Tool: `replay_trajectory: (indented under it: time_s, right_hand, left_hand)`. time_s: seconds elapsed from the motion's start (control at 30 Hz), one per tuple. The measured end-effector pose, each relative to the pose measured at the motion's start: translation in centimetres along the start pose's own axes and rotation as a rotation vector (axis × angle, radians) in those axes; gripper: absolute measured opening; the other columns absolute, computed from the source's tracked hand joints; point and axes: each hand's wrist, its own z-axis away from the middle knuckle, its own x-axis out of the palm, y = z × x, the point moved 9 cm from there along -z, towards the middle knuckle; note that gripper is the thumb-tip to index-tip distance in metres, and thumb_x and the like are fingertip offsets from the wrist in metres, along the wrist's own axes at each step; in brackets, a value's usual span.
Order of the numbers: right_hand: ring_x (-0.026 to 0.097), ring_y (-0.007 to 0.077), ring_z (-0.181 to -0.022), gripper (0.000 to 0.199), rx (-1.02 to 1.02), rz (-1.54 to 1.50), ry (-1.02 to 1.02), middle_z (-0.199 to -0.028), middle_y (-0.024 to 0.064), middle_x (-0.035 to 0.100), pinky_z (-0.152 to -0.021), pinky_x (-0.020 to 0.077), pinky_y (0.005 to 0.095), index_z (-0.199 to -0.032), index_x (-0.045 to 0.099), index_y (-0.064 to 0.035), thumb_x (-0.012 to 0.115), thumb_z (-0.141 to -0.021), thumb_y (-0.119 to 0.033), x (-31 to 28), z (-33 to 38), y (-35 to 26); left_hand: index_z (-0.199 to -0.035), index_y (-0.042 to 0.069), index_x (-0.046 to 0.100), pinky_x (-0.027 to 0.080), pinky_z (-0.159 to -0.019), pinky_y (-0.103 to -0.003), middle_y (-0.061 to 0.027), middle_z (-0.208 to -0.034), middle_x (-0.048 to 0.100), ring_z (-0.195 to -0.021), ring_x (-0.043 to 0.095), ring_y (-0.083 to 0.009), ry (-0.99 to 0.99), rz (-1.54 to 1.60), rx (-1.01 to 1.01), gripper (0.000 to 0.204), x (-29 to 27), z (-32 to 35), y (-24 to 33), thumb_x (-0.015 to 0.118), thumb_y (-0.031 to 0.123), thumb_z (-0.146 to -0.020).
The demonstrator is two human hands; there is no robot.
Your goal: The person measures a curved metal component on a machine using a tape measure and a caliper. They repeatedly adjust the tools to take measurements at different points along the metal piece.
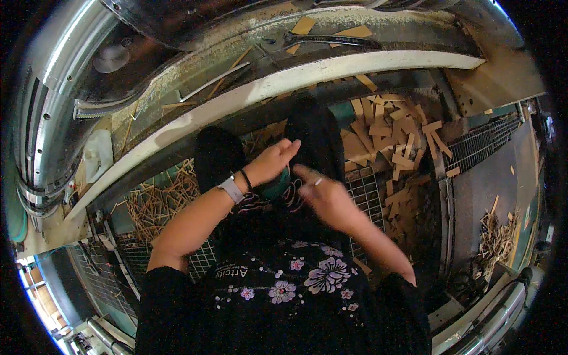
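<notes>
A large steel machine (65,89) curves across the top and left of the view, its pale-edged surface (284,80) dusted with sawdust and carrying a few thin wood strips (216,80). Below it a metal floor grating (364,192) is littered with flat offcuts of wood (390,133) to the right and a heap of thin slivers (163,198) to the left. The person stands over the grating in a dark flowered shirt (296,284), both forearms raised in front of the body.

The left hand (273,161), with a watch (231,189) and dark band at the wrist, reaches forward, fingers together and slightly curled; its grip looks closed down loosely, perhaps resting on a teal object (278,183) just beneath it, though the contact is hard to make out. The right hand (322,195) is blurred; it seems to pinch a small pale sliver (318,181) between thumb and forefinger, with the rest of the grip half curled.

The sliver lies just right of the left hand's fingertips, nearly touching, its long axis slanting up and right. The right hand has it; the left is the nearer free hand.
</notes>
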Motion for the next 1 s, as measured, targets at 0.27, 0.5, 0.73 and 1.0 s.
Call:
replay_trajectory:
  time_s: [0.27, 0.5, 0.73, 1.0]
  right_hand:
    - [0.048, 0.0195, -0.079, 0.016, -0.388, 0.148, 0.735, -0.081, 0.0063, 0.045, -0.072, 0.0398, 0.0267, -0.096, 0.063, -0.0079, 0.052, -0.086, -0.011, -18.3, -3.1, -6.1]
    - [0.057, 0.0214, -0.077, 0.014, -0.525, 0.177, 0.885, -0.087, 0.0095, 0.059, -0.069, 0.0455, 0.0282, -0.094, 0.061, -0.0025, 0.058, -0.08, -0.002, -19.3, -2.1, -7.7]
    - [0.059, 0.0269, -0.083, 0.025, -0.765, 0.251, 1.049, -0.089, 0.0109, 0.062, -0.073, 0.0467, 0.0338, -0.094, 0.06, -0.0038, 0.065, -0.07, 0.003, -20.0, -2.4, -8.1]
    - [0.057, 0.0295, -0.082, 0.033, -0.863, 0.348, 1.012, -0.088, 0.0107, 0.061, -0.07, 0.0462, 0.0365, -0.095, 0.06, -0.0058, 0.063, -0.064, 0.004, -20.0, -4.7, -7.8]
  left_hand:
    - [-0.101, 0.003, 0.053, 0.042, -0.045, -0.026, -0.0081, -0.058, 0.053, -0.049, 0.053, -0.0153, -0.247, 0.666, -0.056, 0.053, 0.4, -1.5, 10.0, 0.037, 0.052, -0.09]
    - [-0.123, 0.006, 0.046, 0.045, -0.049, -0.026, -0.0065, -0.081, 0.059, -0.058, 0.055, -0.0138, -0.247, 0.989, 0.336, 0.056, 0.6, -4.4, 20.2, 0.036, 0.051, -0.091]
    - [-0.104, 0.004, 0.057, 0.049, -0.068, -0.024, -0.0035, -0.088, 0.059, -0.076, 0.057, -0.0107, -0.058, 1.055, 0.567, 0.039, -3.1, -5.5, 24.8, 0.04, 0.038, -0.094]
    - [-0.097, 0.006, 0.057, 0.048, -0.06, -0.023, -0.0023, -0.078, 0.057, -0.068, 0.055, -0.0113, -0.046, 1.081, 0.531, 0.03, -5.5, -7.0, 23.6, 0.048, 0.034, -0.091]
